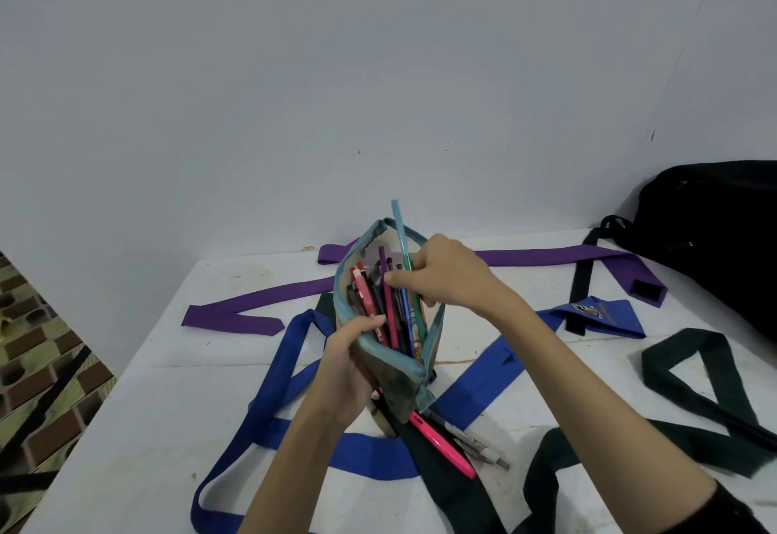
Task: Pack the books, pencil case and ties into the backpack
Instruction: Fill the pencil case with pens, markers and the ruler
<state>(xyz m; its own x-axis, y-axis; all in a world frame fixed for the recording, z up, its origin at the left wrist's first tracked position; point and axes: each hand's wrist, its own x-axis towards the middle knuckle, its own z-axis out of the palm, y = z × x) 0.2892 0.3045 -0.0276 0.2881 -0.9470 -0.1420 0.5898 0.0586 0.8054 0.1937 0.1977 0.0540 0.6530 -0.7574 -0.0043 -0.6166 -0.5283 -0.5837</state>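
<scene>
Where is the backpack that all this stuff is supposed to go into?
In the head view the black backpack sits at the far right of the white table, against the wall, just beyond the end of the purple tie and well away from both hands.

Soft, even, cool light falls without glare, the table point(168, 407) shows only faint shadows, the black backpack point(714, 239) loses detail, and wide-angle bending curves the slightly soft edges.

matt cloth ties point(290, 342), glossy (plastic) pens point(441, 445)
</scene>
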